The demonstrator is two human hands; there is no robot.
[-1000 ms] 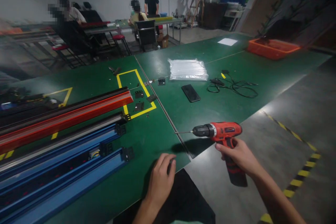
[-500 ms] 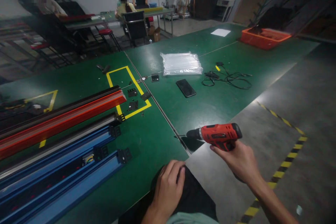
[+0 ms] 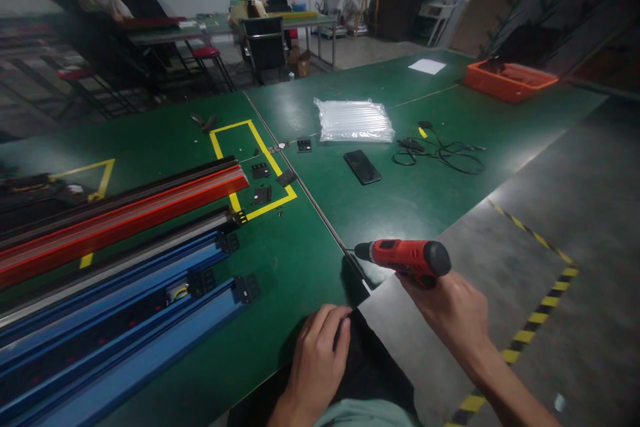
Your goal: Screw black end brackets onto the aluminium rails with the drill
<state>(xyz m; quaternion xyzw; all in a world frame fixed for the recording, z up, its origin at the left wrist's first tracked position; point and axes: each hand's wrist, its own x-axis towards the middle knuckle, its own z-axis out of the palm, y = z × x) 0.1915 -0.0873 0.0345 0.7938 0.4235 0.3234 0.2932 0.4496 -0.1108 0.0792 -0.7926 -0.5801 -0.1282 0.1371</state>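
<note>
My right hand (image 3: 445, 307) is wrapped round the handle of a red and black power drill (image 3: 407, 257), held above the near edge of the green table (image 3: 300, 267). The drill's bit points left, over the seam in the tabletop. My left hand (image 3: 323, 347) rests near my lap at the table edge, its fingers curled and close together; whether anything is under them is hidden. To the left lie long blue profiles (image 3: 165, 353) with black end pieces, and a red profile (image 3: 150, 220) behind them.
Small black plates (image 3: 263, 195) lie around a yellow tape outline. Farther off are a black phone (image 3: 362, 167), a clear air-cushion bag (image 3: 355, 121), a coiled cable (image 3: 450, 153), a white sheet (image 3: 427, 66) and an orange crate (image 3: 510, 80). People are at tables behind.
The drill has turned, so its rear end faces me more, and my right hand has turned with it. The view has shifted slightly. My left hand stays by my lap.
</note>
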